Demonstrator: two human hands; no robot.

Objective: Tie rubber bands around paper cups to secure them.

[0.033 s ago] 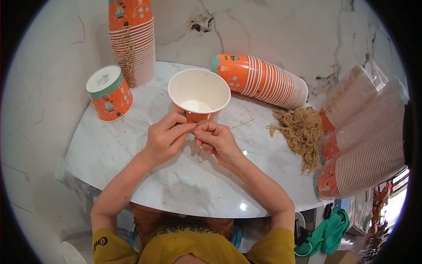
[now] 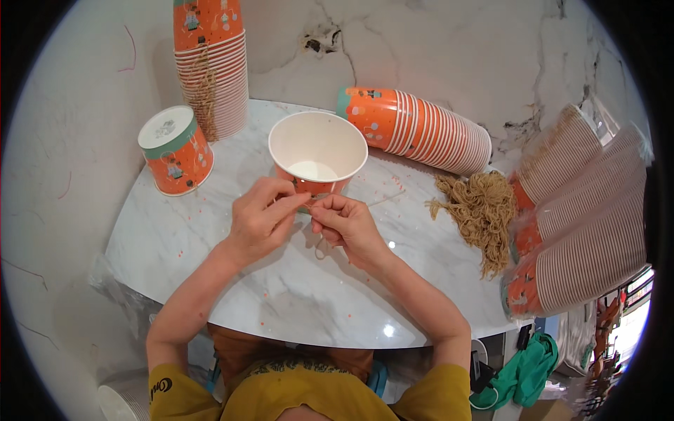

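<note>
A white-lined orange paper tub [image 2: 319, 146] stands upright, mouth up, in the middle of the table. Just in front of it, my left hand [image 2: 260, 219] and my right hand [image 2: 351, 228] meet fingertip to fingertip. Both are pinched on a thin piece of tan twine [image 2: 321, 247], whose looped end hangs below my right fingers. Another stretch of twine runs off to the right, past the tub. My fingers hide the twine between them and part of the tub's front.
One upside-down tub [image 2: 175, 151] and a tall stack of tubs [image 2: 214, 91] stand at left. A stack [image 2: 421, 130] lies on its side behind. A tangled twine bundle [image 2: 481, 210] sits at right, beside plastic-wrapped tub stacks [image 2: 586, 231]. Small orange bits dot the marble-patterned table [image 2: 295, 302].
My left hand has shifted very slightly left, and a small gap has opened between the fingertips of my two hands. The tub stays where it was.
</note>
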